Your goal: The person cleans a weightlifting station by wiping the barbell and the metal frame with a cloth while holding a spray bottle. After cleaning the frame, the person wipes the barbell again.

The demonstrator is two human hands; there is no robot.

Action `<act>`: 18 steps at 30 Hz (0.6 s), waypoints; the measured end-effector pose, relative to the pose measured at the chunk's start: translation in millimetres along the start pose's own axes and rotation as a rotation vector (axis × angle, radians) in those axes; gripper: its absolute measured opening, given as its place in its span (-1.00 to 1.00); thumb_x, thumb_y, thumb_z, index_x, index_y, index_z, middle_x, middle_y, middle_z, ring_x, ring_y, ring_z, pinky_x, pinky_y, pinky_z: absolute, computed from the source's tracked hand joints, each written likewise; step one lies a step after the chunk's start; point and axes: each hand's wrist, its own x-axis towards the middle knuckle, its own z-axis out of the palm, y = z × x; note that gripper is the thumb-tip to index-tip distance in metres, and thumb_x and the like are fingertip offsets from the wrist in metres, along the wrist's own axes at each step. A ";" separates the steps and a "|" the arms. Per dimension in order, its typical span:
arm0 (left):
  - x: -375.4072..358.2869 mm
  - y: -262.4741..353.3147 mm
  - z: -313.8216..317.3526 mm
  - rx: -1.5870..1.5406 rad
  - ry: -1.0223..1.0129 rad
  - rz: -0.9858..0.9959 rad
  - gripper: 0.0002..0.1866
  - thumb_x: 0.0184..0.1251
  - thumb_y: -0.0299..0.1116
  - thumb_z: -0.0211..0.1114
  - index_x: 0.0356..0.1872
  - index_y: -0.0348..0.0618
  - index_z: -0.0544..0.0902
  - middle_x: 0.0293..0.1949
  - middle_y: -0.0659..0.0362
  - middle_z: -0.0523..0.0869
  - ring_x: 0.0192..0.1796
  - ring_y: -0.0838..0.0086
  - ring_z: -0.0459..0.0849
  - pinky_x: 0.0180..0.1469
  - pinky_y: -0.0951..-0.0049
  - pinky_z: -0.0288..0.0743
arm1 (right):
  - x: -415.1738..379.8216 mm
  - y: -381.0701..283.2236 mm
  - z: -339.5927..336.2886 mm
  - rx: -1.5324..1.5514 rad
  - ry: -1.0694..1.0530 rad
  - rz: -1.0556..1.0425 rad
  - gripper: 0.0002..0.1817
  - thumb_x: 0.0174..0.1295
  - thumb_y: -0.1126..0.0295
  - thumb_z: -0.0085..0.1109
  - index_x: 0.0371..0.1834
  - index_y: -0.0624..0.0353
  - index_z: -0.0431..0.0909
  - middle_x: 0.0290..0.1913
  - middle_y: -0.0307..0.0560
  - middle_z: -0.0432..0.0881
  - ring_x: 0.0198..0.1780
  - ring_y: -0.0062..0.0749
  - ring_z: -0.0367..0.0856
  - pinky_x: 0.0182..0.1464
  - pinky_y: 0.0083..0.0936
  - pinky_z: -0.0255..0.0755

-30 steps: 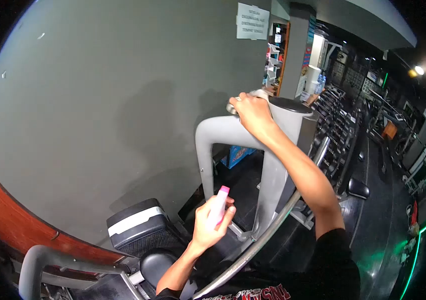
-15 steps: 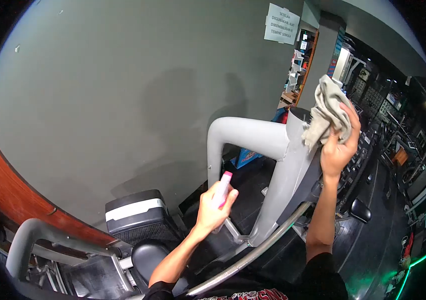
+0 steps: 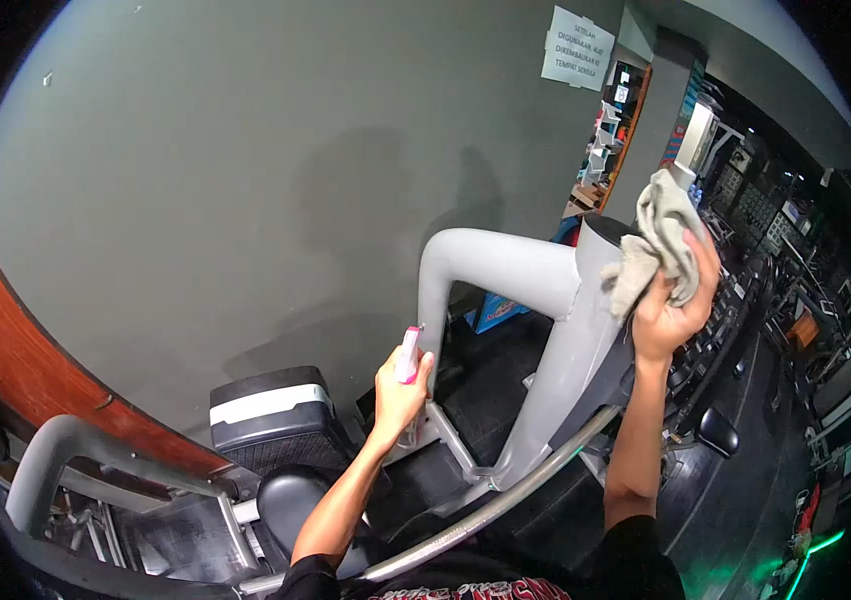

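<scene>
My left hand point(image 3: 401, 396) is wrapped round a white and pink spray bottle point(image 3: 410, 354), held in front of the lower part of a grey tubular machine frame point(image 3: 506, 263). Its lower body is mostly hidden by the fingers. On the right, my right hand point(image 3: 681, 310) grips a crumpled beige cloth point(image 3: 668, 228) beside the top of the frame's thick upright. Whether the cloth touches the frame I cannot tell.
A curved metal bar point(image 3: 486, 524) crosses low in front of me. A black and white machine housing point(image 3: 268, 415) and a black seat point(image 3: 296, 510) stand at lower left. A paper sign point(image 3: 579, 47) hangs on the grey wall. Gym equipment lines the right.
My left hand has moved left with the spray bottle. My right hand and the cloth have shifted slightly down, and the cloth's folds have changed. The view has shifted a little.
</scene>
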 end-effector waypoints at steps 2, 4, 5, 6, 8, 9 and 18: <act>2.0 -14.1 -2.0 0.019 0.011 -0.033 -0.78 0.29 -0.31 0.34 -0.33 -0.26 0.55 -0.61 0.17 0.55 -0.60 0.53 0.53 -0.48 0.42 0.45 | 3.7 -7.6 6.2 -0.149 -0.110 -0.126 -0.40 -0.20 0.76 0.07 0.03 0.14 0.61 0.16 0.14 0.54 0.19 0.00 0.53 0.25 -0.20 0.39; 1.9 -23.4 -3.9 0.120 0.053 0.041 -0.79 0.29 -0.32 0.34 -0.34 -0.27 0.56 -0.57 0.16 0.57 -0.51 0.51 0.54 -0.38 0.42 0.47 | 4.5 -18.1 18.4 -0.415 -0.257 -0.167 -0.44 -0.12 0.72 0.12 0.04 0.06 0.64 0.18 0.04 0.55 0.25 -0.08 0.50 0.27 -0.25 0.38; 0.8 -28.2 -5.3 0.126 0.047 0.042 -0.79 0.29 -0.32 0.34 -0.34 -0.27 0.56 -0.57 0.16 0.57 -0.51 0.51 0.54 -0.38 0.42 0.47 | 4.0 -24.6 27.5 -0.536 -0.306 -0.165 -0.46 -0.09 0.70 0.14 0.04 0.05 0.65 0.18 0.01 0.55 0.26 -0.10 0.49 0.27 -0.26 0.38; 0.1 -26.5 -6.3 0.081 0.047 0.001 -0.79 0.28 -0.32 0.34 -0.33 -0.27 0.57 -0.55 0.16 0.58 -0.48 0.50 0.54 -0.34 0.41 0.47 | 1.4 -25.3 35.0 -0.618 -0.361 -0.179 -0.53 -0.02 0.62 0.19 0.04 0.05 0.64 0.16 -0.02 0.57 0.27 -0.11 0.47 0.29 -0.26 0.36; -3.6 -5.7 -11.6 0.092 0.042 0.015 -0.80 0.28 -0.32 0.34 -0.29 -0.27 0.59 -0.53 0.15 0.59 -0.46 0.51 0.54 -0.31 0.42 0.47 | 1.0 -24.1 46.3 -0.623 -0.411 -0.185 -0.56 0.00 0.57 0.19 0.03 0.07 0.63 0.15 0.00 0.57 0.27 -0.11 0.47 0.29 -0.26 0.36; -3.2 -8.7 -12.5 0.090 0.036 0.012 -0.80 0.28 -0.32 0.34 -0.29 -0.27 0.59 -0.53 0.15 0.59 -0.46 0.51 0.54 -0.31 0.42 0.47 | 1.8 -23.2 51.6 -0.623 -0.464 -0.201 -0.59 0.03 0.52 0.19 0.03 0.08 0.63 0.14 0.01 0.57 0.28 -0.12 0.46 0.30 -0.27 0.36; -8.1 17.0 -20.5 0.067 -0.075 0.116 -0.75 0.32 -0.41 0.29 -0.09 -0.36 0.56 -0.32 0.17 0.65 -0.35 0.56 0.60 -0.27 0.50 0.52 | -9.4 -17.8 100.0 -1.015 -0.867 -0.248 -0.72 0.15 0.38 0.13 -0.09 0.20 0.64 0.12 0.15 0.58 0.30 -0.14 0.44 0.33 -0.35 0.22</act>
